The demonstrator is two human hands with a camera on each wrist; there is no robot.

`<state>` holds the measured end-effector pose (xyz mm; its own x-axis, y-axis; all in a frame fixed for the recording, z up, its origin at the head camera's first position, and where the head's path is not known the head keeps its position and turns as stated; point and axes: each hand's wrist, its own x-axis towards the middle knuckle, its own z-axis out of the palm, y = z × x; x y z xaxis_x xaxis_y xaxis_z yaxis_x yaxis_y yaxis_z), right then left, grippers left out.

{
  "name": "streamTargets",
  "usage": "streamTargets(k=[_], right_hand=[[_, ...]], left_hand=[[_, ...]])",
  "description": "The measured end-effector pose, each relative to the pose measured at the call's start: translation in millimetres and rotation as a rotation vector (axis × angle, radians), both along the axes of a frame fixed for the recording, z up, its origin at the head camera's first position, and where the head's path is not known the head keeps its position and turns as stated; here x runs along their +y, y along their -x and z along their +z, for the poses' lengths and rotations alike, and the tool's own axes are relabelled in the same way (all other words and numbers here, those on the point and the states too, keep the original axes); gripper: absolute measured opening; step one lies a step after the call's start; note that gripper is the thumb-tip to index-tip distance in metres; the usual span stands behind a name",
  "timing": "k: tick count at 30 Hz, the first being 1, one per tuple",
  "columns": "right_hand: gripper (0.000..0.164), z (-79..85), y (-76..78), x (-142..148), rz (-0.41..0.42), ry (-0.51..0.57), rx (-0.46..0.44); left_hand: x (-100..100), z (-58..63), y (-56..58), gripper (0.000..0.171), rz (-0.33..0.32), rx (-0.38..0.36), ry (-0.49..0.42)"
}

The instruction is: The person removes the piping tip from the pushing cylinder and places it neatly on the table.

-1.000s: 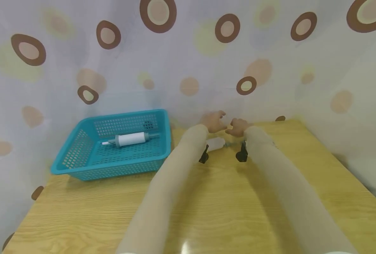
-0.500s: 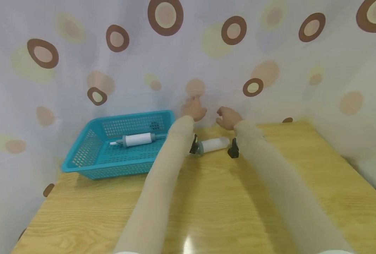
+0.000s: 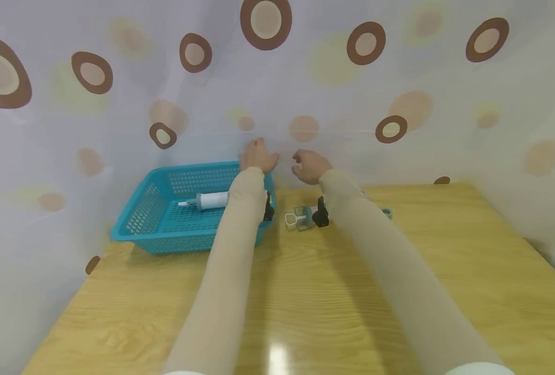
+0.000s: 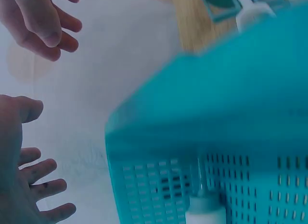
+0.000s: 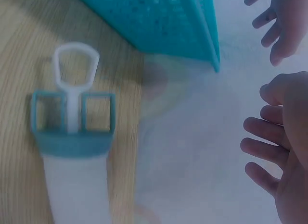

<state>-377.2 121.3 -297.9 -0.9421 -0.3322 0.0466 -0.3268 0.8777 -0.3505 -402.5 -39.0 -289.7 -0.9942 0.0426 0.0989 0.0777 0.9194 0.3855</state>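
My left hand (image 3: 259, 156) is above the far right corner of a teal plastic basket (image 3: 184, 238), fingers spread and holding nothing. To its right, my right hand (image 3: 311, 167) hovers near the patterned backdrop with loosely bent fingers and nothing in them. Inside the basket lies a large syringe (image 3: 213, 200) with a white barrel and grey-teal ends, partly covered by the left sleeve. A second large syringe (image 5: 77, 180) lies on the table under the right forearm. Its white loop handle (image 5: 76, 65) points toward the basket; the forearm hides its middle in the head view.
The wooden table (image 3: 296, 291) meets a cloth backdrop (image 3: 333, 104) with brown ring patterns just behind the hands. A black wrist camera mount (image 3: 321, 213) hangs below the right wrist, close over the second syringe.
Both hands have moved left, the left one from near the table syringe to the basket's far right corner. The head view has also turned right to left slightly, shifting the scene rightward.
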Motion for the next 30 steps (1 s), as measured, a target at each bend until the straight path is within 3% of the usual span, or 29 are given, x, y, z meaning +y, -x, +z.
streamTargets(k=[12,20,25,30], right_hand=[[0.046,1.7,13.3,-39,0.074,-0.015,-0.009],[0.046,5.8,7.7,-58,0.081,0.037,-0.056],[0.045,9.2,8.5,-68,0.071,0.055,-0.088],[0.041,8.9,14.6,-67,0.084,0.084,-0.054]], left_hand=[[-36,2.1,-9.5,0.063,0.055,-0.017,0.064],[-51,1.9,-17.5,0.046,0.084,-0.070,0.089],[-56,8.1,-23.4,0.041,0.061,-0.114,0.084],[-56,3.1,-15.2,0.036,0.060,-0.112,0.048]])
